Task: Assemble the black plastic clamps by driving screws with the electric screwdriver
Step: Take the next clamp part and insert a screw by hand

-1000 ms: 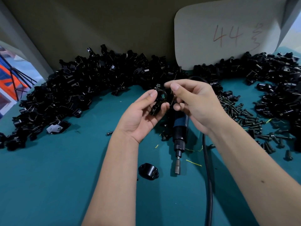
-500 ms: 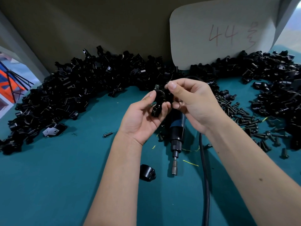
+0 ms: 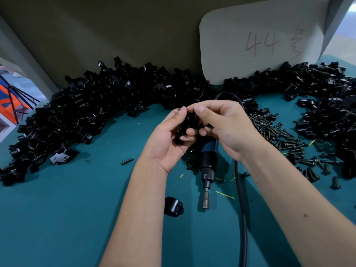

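My left hand and my right hand meet above the middle of the green mat, both pinching one black clamp between their fingertips. Most of that clamp is hidden by my fingers. A small screw head shows at my left index fingertip. The electric screwdriver lies on the mat under my hands, its bit pointing toward me. A single clamp half lies left of the bit.
A long heap of black clamp parts curves along the back wall and to the right. Loose screws are scattered right of my hands. The screwdriver's cable runs toward me. One screw lies alone at left.
My two hands have closed in tighter around the clamp, covering more of it. The screwdriver and the clamp half on the mat have not moved.
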{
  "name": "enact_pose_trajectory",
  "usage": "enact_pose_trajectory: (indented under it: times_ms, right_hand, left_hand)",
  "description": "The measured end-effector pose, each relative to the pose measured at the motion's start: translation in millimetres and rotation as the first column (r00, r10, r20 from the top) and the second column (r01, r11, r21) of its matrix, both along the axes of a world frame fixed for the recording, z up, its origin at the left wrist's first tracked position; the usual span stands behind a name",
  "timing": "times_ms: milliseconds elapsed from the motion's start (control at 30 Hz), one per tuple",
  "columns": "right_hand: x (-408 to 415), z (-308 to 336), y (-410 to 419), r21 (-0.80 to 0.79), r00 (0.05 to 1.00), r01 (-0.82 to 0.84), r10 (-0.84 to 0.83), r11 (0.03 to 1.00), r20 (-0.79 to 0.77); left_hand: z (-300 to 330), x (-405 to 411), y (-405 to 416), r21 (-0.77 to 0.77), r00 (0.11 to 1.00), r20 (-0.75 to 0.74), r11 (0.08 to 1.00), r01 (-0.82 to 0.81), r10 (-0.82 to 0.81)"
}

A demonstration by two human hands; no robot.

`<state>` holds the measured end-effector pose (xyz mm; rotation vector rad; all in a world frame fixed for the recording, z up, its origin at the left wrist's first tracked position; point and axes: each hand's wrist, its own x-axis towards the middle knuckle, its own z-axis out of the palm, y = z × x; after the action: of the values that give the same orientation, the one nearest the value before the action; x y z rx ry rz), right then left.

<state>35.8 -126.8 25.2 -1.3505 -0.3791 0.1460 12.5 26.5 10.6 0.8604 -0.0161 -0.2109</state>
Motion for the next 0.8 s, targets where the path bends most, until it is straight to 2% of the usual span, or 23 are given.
enact_pose_trajectory:
  times_ms: [100,233,433,500,667,800]
  right_hand:
    - [-0.1,1.4,1.5,0.034,0.997,0.068,-0.066,0.997,-0.049]
    - [0.3,0.0,1.3,0.035,0.995,0.076,-0.073,0.997,-0.067]
    - [0.1,5.9,-4.6,0.0,0.997,-0.037,0.037,0.999,0.063]
    - [-0.8,7.1,-5.3,0.001,0.998,-0.042,0.042,0.999,0.045]
    - [-0.5,4.0,-2.2,0.021,0.996,0.073,-0.071,0.997,-0.056]
    - [-1.1,3.7,0.4,0.018,0.998,0.056,-0.056,0.998,-0.034]
  left_hand:
    - [-0.5,0.0,-2.4,-0.025,0.999,0.016,0.998,0.049,-0.049]
    - [-2.8,1.1,-3.5,-0.051,0.997,0.005,0.996,0.076,-0.076]
    - [-6.4,2.4,2.7,-0.102,0.99,0.066,0.986,0.134,-0.127]
    - [-7.8,2.3,2.7,-0.105,0.985,0.076,0.981,0.162,-0.155]
    - [-9.0,2.4,-3.0,-0.079,0.978,0.088,0.977,0.198,-0.191]
    - [-10.1,4.1,-0.3,-0.094,0.985,0.064,0.982,0.167,-0.161]
